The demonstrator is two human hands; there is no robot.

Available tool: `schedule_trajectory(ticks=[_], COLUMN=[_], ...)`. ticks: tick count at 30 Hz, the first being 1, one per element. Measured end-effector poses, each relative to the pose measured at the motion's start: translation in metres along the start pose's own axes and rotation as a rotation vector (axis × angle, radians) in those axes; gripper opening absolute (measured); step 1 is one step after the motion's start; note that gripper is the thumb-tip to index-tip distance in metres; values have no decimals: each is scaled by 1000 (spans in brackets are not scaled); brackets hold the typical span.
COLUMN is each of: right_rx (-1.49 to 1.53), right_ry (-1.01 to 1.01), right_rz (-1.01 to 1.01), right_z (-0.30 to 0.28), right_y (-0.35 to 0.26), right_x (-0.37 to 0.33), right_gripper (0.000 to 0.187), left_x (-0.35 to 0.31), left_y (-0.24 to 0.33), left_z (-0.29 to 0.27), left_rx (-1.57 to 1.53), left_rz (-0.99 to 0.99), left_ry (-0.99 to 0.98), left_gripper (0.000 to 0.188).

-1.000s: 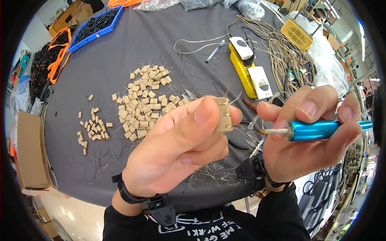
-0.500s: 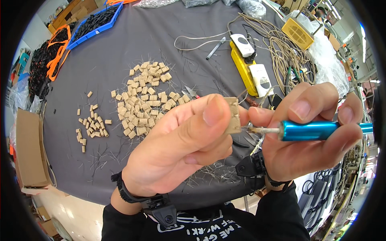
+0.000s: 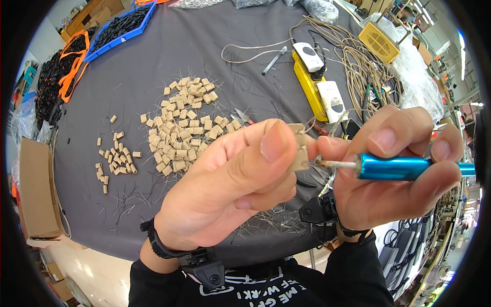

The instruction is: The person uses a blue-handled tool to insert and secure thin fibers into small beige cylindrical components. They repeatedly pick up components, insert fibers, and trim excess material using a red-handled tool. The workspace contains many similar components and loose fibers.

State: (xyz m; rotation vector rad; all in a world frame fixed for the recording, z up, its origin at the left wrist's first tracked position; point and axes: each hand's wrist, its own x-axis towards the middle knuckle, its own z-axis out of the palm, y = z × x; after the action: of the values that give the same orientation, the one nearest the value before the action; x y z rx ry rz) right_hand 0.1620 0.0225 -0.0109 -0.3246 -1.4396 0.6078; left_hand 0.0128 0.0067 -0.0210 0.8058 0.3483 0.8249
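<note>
Blue plastic shapes a tray [image 3: 118, 40] of black pieces at far left; then tan blocks [image 3: 176, 135] heap the worktop [image 3: 225, 28]. The left grip [image 3: 230, 179] pinches a single block [image 3: 300, 148], its end jutting past the thumb. White lettering [image 3: 255, 295] marks the black shirt [image 3: 353, 276]. The right grip [image 3: 378, 199] clasps a blue-handled tool [image 3: 391, 167], tip just beside that block.

Blue tray [image 3: 120, 40] of black pieces [image 3: 120, 26] on a grey-covered table [image 3: 174, 41], pen [image 3: 274, 60] near a yellow power strip [image 3: 307, 87] with white adapters [image 3: 308, 57], beige cables [image 3: 353, 64] beside a yellow box [image 3: 379, 42], clear plastic bags [image 3: 319, 11] along the far edge, cardboard box [image 3: 38, 189] at left
</note>
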Motion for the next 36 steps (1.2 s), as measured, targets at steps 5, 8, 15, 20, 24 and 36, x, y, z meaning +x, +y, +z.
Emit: schedule_trajectory(ticks=[5,8,15,20,24,36], right_rx=[-87,96,109,242,132,132], right_ry=[24,150,37,-32,24,-1], right_rz=[38,110,47,57,3,10], right_z=[0,4,-2,-6,-2,-7], right_y=[-3,-5,-3,-1,-2,-2], right_x=[-3,-3,-3,1,-2,-2], right_gripper=[27,27,28,29,29,26], left_x=[-1,-2,-2,-2,-2,-2], left_y=[0,-1,-1,-1,-1,-2], left_z=[5,4,3,4,2,3], left_rx=[-16,48,40,43,44,48], left_rz=[-12,-7,31,41,43,39], left_ry=[63,57,74,81,87,104], left_gripper=[48,48,41,41,42,42])
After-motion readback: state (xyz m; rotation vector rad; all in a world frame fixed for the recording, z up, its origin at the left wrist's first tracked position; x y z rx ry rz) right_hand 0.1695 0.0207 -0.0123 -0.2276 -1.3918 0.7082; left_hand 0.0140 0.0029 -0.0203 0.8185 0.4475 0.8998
